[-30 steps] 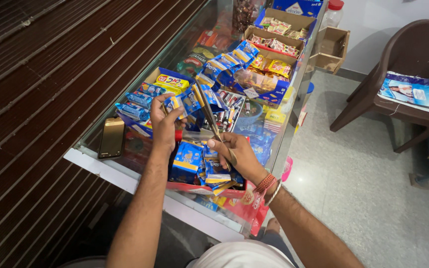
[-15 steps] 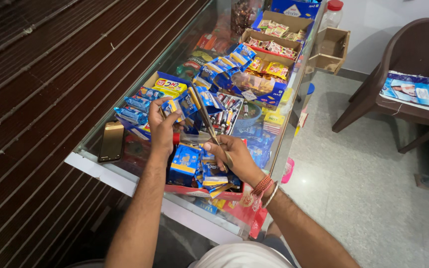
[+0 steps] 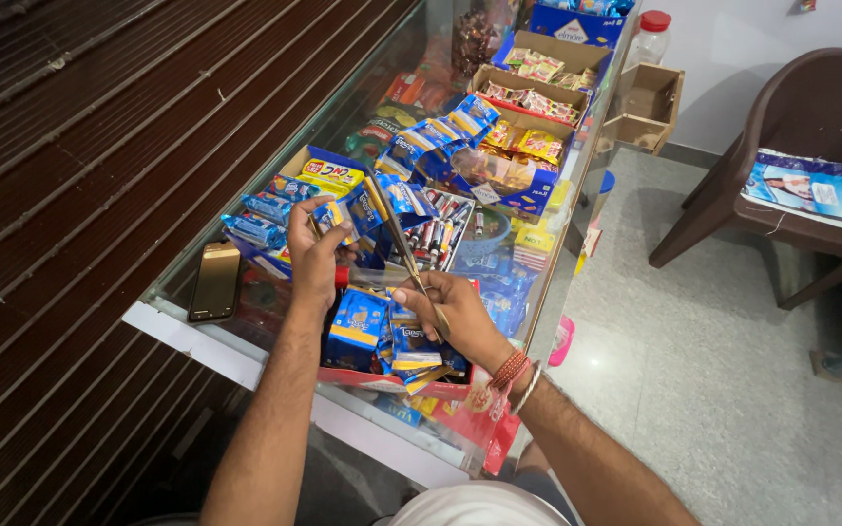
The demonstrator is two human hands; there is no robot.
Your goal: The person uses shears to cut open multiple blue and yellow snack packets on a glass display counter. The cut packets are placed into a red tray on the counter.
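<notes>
Head view, mid-frame: our left hand (image 3: 316, 255) has edged slightly up the glass counter (image 3: 197, 336) since the earlier frame, pinching a blue packet strip (image 3: 351, 212). Our right hand (image 3: 460, 317) stays closed round scissors (image 3: 403, 248), blades against the strip. Cardboard boxes (image 3: 528, 97) at upper centre hold sweets. Phone (image 3: 215, 281) lies left; brown chair (image 3: 791, 117) upper right.

**Gloss, glass and metal**

The packets (image 3: 358, 326) are glossy plastic film, blue and yellow. The scissors (image 3: 403, 244) show smooth, shiny metal blades. The counter (image 3: 246, 292) has a clear, reflective glass top. The phone (image 3: 215, 281) has a glossy dark face. The boxes (image 3: 538, 73) are matt brown cardboard. The chair (image 3: 801, 107) is smooth brown plastic. The floor (image 3: 733, 390) is polished stone.
</notes>
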